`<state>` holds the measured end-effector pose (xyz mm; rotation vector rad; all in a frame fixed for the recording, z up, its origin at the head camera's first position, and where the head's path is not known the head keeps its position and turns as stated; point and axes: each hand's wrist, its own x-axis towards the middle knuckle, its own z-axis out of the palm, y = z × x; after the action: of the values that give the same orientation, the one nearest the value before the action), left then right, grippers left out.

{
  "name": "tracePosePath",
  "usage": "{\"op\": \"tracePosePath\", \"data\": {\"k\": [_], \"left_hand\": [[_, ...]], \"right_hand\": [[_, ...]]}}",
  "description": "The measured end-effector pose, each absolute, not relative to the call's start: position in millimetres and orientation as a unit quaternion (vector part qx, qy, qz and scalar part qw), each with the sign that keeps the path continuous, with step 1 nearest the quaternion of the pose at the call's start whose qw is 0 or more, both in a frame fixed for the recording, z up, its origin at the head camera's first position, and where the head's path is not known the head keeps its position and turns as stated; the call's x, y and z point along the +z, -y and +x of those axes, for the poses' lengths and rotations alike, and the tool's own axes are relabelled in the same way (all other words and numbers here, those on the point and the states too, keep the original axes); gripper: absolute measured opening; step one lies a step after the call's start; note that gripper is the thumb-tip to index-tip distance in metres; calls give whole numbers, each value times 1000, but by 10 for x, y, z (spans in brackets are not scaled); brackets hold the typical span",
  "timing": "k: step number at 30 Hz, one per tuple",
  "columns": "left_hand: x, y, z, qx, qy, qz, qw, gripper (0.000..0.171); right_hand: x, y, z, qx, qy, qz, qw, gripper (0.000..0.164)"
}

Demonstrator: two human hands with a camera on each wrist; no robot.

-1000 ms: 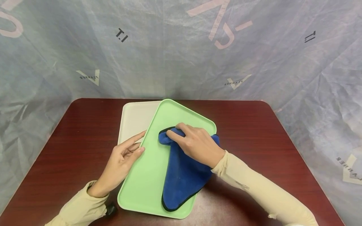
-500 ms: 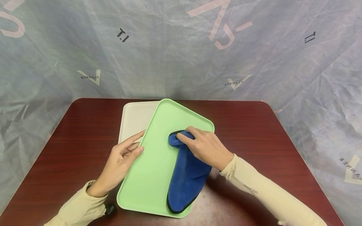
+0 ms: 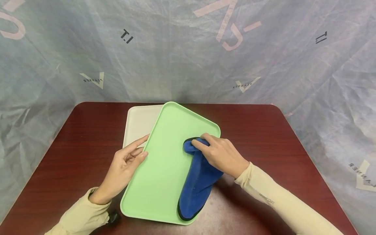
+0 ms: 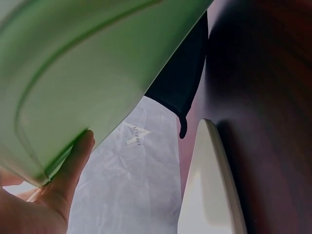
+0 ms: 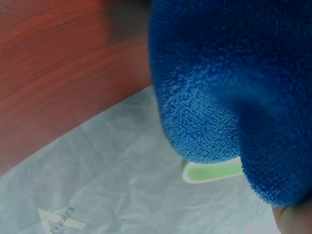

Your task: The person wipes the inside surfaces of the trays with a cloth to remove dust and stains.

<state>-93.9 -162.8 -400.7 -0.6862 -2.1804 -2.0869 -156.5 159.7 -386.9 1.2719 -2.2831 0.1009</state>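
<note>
A light green tray (image 3: 164, 169) is held up at a tilt, its left edge gripped by my left hand (image 3: 121, 166) between thumb and fingers. The left wrist view shows the tray's underside (image 4: 97, 87), with the thumb lying against it. On the tray's right part, my right hand (image 3: 224, 153) grips a bunched blue cloth (image 3: 195, 189) with black edging. The cloth's lower end hangs down over the tray's near right part. In the right wrist view the plush cloth (image 5: 200, 117) covers most of the tray and nearly all of the hand.
Behind the green tray a white tray (image 3: 141, 122) lies on the dark red wooden table (image 3: 249, 124), partly hidden. A grey printed sheet (image 3: 176, 58) hangs around the table's back and sides. A small black object (image 3: 114, 217) sits by the left sleeve.
My right hand has moved right and slightly nearer, drawing the blue cloth across the green tray. The left hand and green tray have shifted slightly left.
</note>
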Motion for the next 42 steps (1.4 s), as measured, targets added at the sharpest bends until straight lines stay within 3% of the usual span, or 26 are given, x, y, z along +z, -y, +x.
{"op": "tracePosePath", "data": {"k": [27,42], "left_hand": [[-4011,1672,-927,-679,702,-215,16,52],[-3976,1675,-913,-702,681,-210,-6,51]], "right_hand": [[-3989,-1858,-1557,41,860,452,235,34],[-4031,-1789,-1461,40,841,473,259,31]]}}
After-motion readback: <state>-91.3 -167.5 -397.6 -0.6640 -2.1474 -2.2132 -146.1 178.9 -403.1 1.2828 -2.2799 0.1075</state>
